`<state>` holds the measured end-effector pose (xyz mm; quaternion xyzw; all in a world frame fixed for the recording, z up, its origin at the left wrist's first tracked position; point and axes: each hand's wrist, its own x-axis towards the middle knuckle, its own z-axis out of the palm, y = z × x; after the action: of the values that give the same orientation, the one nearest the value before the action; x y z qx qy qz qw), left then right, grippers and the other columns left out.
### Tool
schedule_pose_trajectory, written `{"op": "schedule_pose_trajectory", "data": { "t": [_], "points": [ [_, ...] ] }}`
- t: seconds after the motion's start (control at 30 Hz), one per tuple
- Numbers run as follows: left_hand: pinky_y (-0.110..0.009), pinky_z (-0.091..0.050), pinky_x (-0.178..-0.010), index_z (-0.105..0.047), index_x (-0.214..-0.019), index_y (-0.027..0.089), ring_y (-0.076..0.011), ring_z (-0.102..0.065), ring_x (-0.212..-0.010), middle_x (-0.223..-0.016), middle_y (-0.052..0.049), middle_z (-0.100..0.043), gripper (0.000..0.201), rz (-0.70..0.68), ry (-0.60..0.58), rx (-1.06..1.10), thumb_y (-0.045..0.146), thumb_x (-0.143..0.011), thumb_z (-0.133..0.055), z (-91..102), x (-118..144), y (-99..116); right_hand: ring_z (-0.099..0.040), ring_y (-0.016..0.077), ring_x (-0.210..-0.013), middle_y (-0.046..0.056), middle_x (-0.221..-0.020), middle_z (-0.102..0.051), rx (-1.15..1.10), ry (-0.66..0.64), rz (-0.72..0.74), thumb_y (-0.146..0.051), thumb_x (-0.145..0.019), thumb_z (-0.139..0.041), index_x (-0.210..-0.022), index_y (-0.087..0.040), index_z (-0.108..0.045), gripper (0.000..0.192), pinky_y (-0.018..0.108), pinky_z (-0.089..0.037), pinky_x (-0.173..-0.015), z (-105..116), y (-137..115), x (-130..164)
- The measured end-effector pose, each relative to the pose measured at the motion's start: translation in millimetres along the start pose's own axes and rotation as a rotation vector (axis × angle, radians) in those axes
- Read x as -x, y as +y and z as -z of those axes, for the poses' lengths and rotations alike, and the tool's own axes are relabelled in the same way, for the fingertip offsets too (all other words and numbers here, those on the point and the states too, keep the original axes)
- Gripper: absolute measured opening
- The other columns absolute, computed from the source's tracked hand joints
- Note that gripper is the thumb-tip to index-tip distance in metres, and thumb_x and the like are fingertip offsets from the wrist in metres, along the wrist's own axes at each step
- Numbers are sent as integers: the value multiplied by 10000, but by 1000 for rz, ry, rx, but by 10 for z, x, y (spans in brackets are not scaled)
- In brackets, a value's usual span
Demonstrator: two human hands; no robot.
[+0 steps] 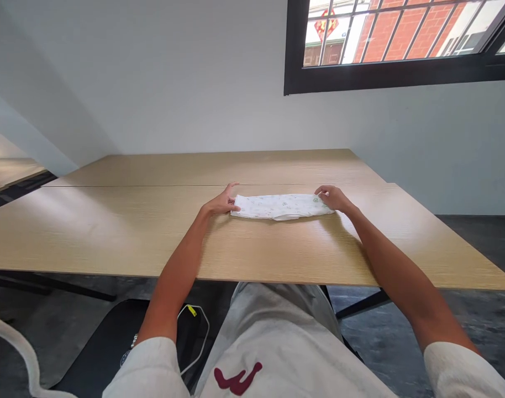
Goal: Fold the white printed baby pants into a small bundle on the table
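A white cloth [279, 207] with a small faint print lies folded into a long flat strip across the wooden table. At its left end is my left hand [222, 202], thumb on the cloth's edge and other fingers partly curled beside it, the index finger stretched out. My right hand [332, 197] has its fingers bent and closed on the strip's right end. The undersides of the fingers are hidden on both sides.
The light wooden table [111, 237] reaches back to a pale wall [186, 83], with a seam across it. A barred, dark-framed window [385, 72] is at the upper right. A black chair [99, 348] and a white cable [205, 331] are below the table's front edge.
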<state>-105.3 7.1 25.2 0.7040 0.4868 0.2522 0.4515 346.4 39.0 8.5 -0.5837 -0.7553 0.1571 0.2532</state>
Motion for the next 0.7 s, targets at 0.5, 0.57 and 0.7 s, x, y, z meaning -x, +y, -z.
{"op": "schedule_pose_trajectory", "data": {
  "t": [0.5, 0.57, 0.7],
  "points": [
    [-291, -464, -636, -517, -1446, 159, -194, -583, -704, -1051, -94, -657, 822, 30, 102, -380, 217, -626, -537, 7, -113, -82, -634, 337, -915, 188, -953, -661, 378, 18, -256, -443, -1023, -416, -930, -163, -726, 428, 418, -488, -817, -193, -170, -3],
    [-326, -504, -812, -568, -1388, 130, -247, -621, -910, -1258, -130, -614, 752, -18, 129, -505, 216, -643, -516, -28, -166, -100, -625, 350, -930, 191, -981, -654, 423, 27, -258, -485, -1020, -401, -912, -162, -724, 469, 448, -486, -826, -195, -201, 15],
    [-433, -454, -1017, -700, -1145, 135, -325, -554, -1164, -1263, -162, -586, 492, -12, 214, -800, 183, -694, -511, -157, -179, -65, -535, 392, -1098, 221, -1206, -560, 438, 175, -143, -463, -1004, -424, -1056, -127, -693, 434, 521, -441, -923, -110, -426, 78]
  ]
}}
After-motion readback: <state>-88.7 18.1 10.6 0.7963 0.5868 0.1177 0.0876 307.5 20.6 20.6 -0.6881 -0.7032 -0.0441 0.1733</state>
